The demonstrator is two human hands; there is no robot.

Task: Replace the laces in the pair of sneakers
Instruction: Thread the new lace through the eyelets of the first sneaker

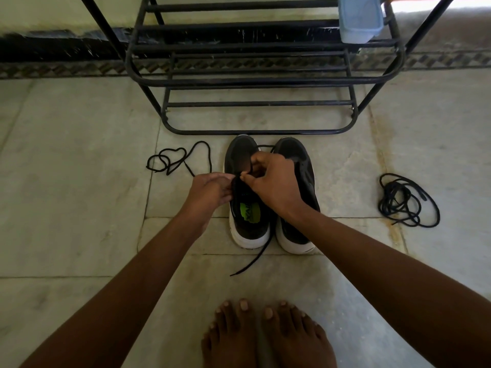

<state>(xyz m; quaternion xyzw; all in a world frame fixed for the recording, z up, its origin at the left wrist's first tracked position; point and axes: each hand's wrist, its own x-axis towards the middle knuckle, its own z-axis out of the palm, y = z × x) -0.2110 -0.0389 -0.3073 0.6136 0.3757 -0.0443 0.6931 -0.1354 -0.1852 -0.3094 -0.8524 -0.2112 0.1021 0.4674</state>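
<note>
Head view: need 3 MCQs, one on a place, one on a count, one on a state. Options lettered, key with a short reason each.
1. Where does the bundled lace lie?
A. on the floor to the right of the sneakers
B. on the rack
C. inside a sneaker

2. How many loose laces lie on the floor apart from the sneakers?
A. none
B. two
C. four

3. What are the hands doing?
A. resting flat on the floor
B. both working the lace at the left sneaker
C. lifting the rack

Key: 1 A, the bundle sits on the tiles right of the right sneaker. 2 B, that bundle and a looped lace on the left. 3 B, the left hand and right hand pinch the lace over the left sneaker, whose lace end trails toward the feet.
</note>
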